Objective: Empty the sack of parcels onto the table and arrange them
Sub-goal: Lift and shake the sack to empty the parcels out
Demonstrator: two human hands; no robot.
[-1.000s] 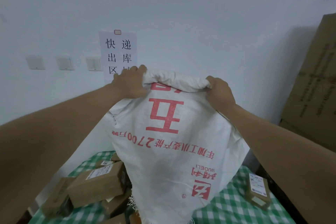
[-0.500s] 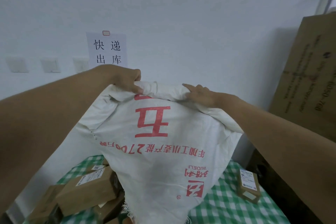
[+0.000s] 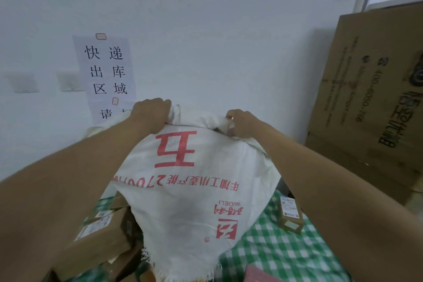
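Observation:
A white woven sack (image 3: 194, 201) with red print hangs upside down over the table, its frayed mouth at the bottom. My left hand (image 3: 151, 113) is shut on the sack's upper left corner. At the upper right corner, my right hand (image 3: 240, 122) grips a bunch of the cloth. Brown cardboard parcels (image 3: 100, 236) with white labels lie heaped under my left forearm, partly hidden by the sack. A small labelled parcel (image 3: 290, 214) lies apart on the right. A reddish flat parcel (image 3: 258, 275) peeks out at the bottom edge.
The table has a green and white checked cloth (image 3: 274, 252). Large cardboard boxes (image 3: 370, 103) stand against the wall at the right. A paper sign (image 3: 106, 75) and wall sockets (image 3: 68, 80) are on the white wall behind.
Both hands have dropped lower with the sack's closed end and moved closer together, and the right hand has regripped the cloth. The view has shifted left and down.

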